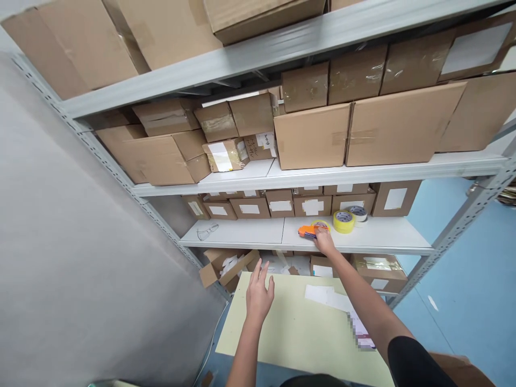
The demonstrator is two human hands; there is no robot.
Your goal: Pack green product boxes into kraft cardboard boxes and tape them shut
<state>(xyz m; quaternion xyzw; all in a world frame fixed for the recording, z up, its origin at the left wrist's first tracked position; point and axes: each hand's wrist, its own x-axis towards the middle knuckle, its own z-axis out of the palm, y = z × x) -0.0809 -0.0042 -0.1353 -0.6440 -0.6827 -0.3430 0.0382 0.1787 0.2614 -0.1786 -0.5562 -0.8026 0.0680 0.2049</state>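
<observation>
The orange tape dispenser (307,231) lies on the lower white shelf (242,234) of the grey metal rack, close to the shelf's front edge. The right hand (323,241) reaches up to it from below, its fingers (320,231) laid over the dispenser's right end; whether they are closed around it cannot be told from this angle.

Just right of the dispenser stands a yellow roll of tape (344,221), and just behind that roll, further right, a white roll of tape (358,213). Behind the dispenser, at the back of the same shelf, runs a row of small cardboard boxes with white labels (280,206). Well to the left of the dispenser, on the same shelf, lies a pair of clear safety glasses (207,231).

Below the dispenser and nearer the person is a pale green bench (294,328). The left hand (258,295) hovers over its far left corner, open, with the fingers (258,271) spread and pointing towards the rack, holding nothing. A white sheet of paper (326,297) lies on the bench, below and to the right of the dispenser, partly under the right forearm.

Under the dispenser's shelf, an opened cardboard box (226,266) sits to the lower left. Above the dispenser, the next shelf carries larger plain cardboard boxes (403,129).
</observation>
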